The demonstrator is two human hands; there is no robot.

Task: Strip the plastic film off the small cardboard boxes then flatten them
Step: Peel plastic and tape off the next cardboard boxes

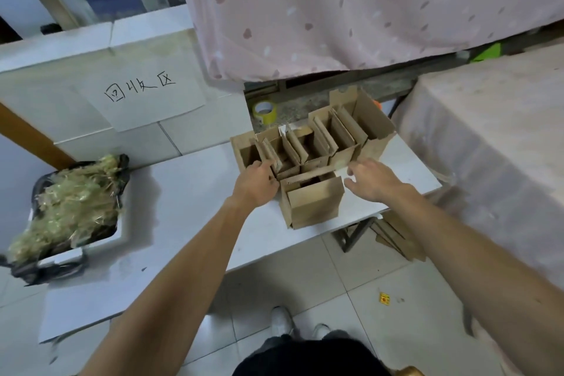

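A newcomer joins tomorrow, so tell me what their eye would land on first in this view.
First, the cluster of open brown cardboard boxes standing on the white table at centre, with the left hand at its left side and the right hand spread just right of the front box. Next, at the left, the bin heaped with pale straw-like shreds, and behind it the handwritten paper sign.

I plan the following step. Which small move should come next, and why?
Probably bring the open right hand onto the front box and grip it: this box stands in front of the row, nearest the person, and the hand hovers beside it.
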